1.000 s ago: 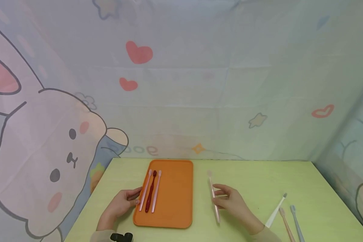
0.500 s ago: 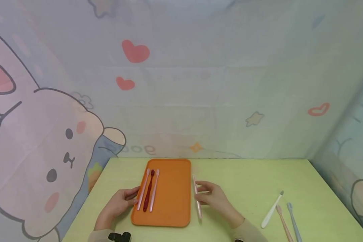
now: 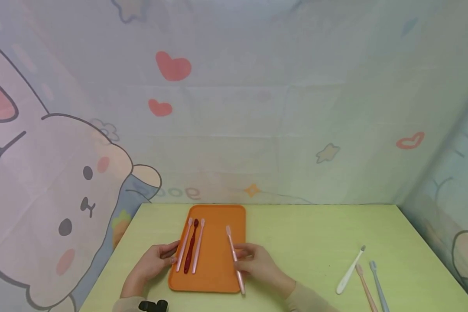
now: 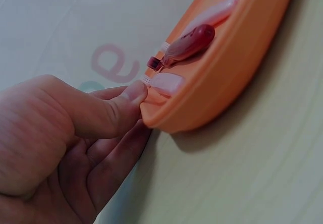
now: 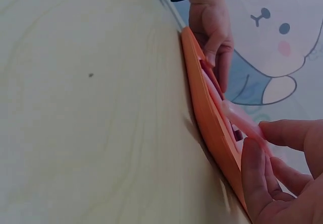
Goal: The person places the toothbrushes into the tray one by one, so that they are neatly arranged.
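Observation:
An orange tray (image 3: 218,284) lies on the table, and my left hand (image 3: 152,262) grips its left rim between thumb and fingers. In the left wrist view the thumb (image 4: 133,93) presses on the rim from above. Side by side along the tray's left part lie a pink toothbrush (image 3: 184,247), a dark red toothbrush (image 3: 189,253) and another pink toothbrush (image 3: 198,247). My right hand (image 3: 259,264) pinches a further pink toothbrush (image 3: 239,279) over the tray's right edge, its head pointing to the back. The right wrist view shows this held toothbrush (image 5: 242,120) between thumb and fingers.
To the right on the table (image 3: 296,225) lie a white toothbrush (image 3: 349,273), a peach toothbrush (image 3: 366,288) and a blue-grey toothbrush (image 3: 380,286). A printed cloth (image 3: 234,108) with a rabbit stands behind the table, with another cloth side at right.
My right hand has carried the pink toothbrush leftward, from the table right of the tray to over the tray's right edge. My left hand keeps its grip on the tray's rim.

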`<state>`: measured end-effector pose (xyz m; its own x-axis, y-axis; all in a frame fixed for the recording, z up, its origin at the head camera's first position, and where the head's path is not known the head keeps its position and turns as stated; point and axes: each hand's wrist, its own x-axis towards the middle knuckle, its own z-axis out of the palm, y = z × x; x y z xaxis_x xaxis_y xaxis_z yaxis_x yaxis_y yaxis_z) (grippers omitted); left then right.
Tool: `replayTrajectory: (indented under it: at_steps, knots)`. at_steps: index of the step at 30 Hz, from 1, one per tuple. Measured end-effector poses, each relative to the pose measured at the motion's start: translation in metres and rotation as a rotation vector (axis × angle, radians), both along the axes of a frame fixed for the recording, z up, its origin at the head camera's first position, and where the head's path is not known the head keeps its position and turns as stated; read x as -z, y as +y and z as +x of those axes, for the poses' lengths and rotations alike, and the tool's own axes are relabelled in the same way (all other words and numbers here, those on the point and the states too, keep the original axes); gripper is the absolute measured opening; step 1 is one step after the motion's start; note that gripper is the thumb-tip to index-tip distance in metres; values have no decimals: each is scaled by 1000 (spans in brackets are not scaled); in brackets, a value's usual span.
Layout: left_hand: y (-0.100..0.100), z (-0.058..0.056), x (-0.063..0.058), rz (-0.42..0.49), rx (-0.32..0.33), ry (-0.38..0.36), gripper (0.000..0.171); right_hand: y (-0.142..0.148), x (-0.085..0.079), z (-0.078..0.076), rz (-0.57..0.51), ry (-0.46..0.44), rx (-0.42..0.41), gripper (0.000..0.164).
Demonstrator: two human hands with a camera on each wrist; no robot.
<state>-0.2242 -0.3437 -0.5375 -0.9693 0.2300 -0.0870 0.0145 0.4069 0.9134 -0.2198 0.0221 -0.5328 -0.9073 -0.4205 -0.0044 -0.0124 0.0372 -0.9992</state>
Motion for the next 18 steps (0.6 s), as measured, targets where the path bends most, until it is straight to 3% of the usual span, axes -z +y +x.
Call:
replayTrajectory:
  at_steps: [18]
  knots:
    - [3,2,-3,-52,-51,-2,54,-38,1,3,-44,-27,-20,56]
